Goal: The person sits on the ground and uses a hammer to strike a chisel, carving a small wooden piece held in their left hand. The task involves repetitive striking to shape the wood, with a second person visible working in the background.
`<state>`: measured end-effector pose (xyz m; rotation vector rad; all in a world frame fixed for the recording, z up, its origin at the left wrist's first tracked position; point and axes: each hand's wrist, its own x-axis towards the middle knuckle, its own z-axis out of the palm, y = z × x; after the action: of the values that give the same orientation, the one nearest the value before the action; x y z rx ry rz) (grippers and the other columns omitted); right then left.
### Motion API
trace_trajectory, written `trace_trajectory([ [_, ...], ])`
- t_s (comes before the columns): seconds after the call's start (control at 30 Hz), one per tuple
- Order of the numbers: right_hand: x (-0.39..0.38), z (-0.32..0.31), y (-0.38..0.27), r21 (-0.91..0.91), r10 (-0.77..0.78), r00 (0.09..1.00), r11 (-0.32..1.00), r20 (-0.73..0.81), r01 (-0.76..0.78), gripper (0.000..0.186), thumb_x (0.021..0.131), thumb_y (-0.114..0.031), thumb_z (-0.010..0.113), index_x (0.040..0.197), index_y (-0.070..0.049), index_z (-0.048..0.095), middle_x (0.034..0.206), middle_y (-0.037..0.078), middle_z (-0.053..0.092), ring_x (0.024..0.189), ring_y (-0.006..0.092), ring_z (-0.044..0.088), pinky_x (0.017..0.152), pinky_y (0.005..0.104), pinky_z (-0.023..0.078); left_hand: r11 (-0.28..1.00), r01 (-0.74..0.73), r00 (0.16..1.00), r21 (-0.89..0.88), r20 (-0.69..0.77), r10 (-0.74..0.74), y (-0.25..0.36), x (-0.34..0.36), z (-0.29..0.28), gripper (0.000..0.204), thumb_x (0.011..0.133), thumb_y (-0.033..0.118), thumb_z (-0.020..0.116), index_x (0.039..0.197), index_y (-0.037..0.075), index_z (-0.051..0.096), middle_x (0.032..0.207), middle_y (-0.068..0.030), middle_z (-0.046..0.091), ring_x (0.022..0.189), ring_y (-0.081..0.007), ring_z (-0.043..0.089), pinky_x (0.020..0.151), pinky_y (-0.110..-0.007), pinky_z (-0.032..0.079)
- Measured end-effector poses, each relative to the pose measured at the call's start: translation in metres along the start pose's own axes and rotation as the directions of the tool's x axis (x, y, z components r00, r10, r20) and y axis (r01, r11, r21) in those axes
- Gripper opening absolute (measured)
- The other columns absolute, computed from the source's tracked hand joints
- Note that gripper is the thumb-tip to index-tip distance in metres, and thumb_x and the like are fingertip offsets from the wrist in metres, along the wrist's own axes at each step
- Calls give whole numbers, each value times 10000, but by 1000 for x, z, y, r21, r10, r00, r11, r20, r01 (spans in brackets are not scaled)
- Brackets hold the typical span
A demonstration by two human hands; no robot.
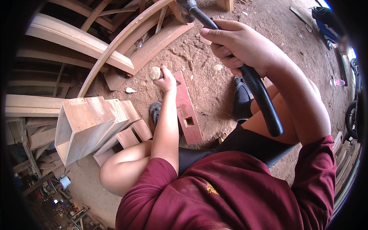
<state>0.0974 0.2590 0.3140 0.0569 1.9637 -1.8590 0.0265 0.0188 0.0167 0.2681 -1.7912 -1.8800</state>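
My right hand (237, 48) grips the black handle (262, 103) of a hammer, raised high with its metal head (188, 7) at the top of the view. My left hand (166, 80) is closed round a chisel, whose pale, rounded handle top (155, 73) shows above the fist. The chisel stands at the upper part of a reddish wooden board (189, 132) lying on the ground between my feet; its tip is partly hidden by my hand. The board has a square hole (189, 121) toward its near end.
Stacked timber pieces and a curved strip (101, 61) fill the upper left. Pale wooden boxlike pieces (86, 126) stand beside my left leg. My shoes (241, 96) rest on the dusty dirt ground (212, 92). A plastic bottle (337, 82) and wheels (350, 119) are at the far right.
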Motion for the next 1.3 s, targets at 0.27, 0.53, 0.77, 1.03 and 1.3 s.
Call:
trace_trajectory([
  [0.27,0,3,-2,-17,18,1000,1000,3,-18,271,988,-272,535,1092,-22,541,611,-52,399,443,27,366,388,230,391,1000,-8,1000,20,15,8,0,1,-1,174,902,35,560,755,41,468,603,-42,556,466,-123,528,408,-278,403],
  [0.53,-1,4,-1,-16,30,1000,999,-3,-30,260,991,-281,532,1076,-36,546,615,-54,395,448,23,360,394,228,384,999,-25,1000,44,7,25,-5,0,0,178,916,53,574,760,42,488,601,-36,559,469,-122,533,410,-273,405],
  [0.77,3,17,0,-249,11,998,968,-60,-26,280,979,-266,527,1067,-1,538,644,3,480,462,94,502,414,283,473,996,-28,999,86,17,27,-14,-1,-5,184,921,81,587,749,27,549,641,-45,609,525,-140,589,456,-287,440],
  [1.03,33,69,9,-675,-619,785,585,-13,449,229,982,-217,531,1007,-3,455,708,236,594,689,437,610,623,510,456,880,-210,977,426,122,174,-3,-19,5,170,897,99,637,812,-45,668,783,-138,716,718,-245,715,613,-359,538],
  [1.3,80,71,96,-876,-197,978,457,67,152,242,914,-134,547,1064,-2,411,743,204,651,710,385,676,598,477,534,957,-123,992,263,68,109,4,-26,22,155,870,108,658,822,-38,677,767,-144,715,687,-269,713,604,-381,541],
])
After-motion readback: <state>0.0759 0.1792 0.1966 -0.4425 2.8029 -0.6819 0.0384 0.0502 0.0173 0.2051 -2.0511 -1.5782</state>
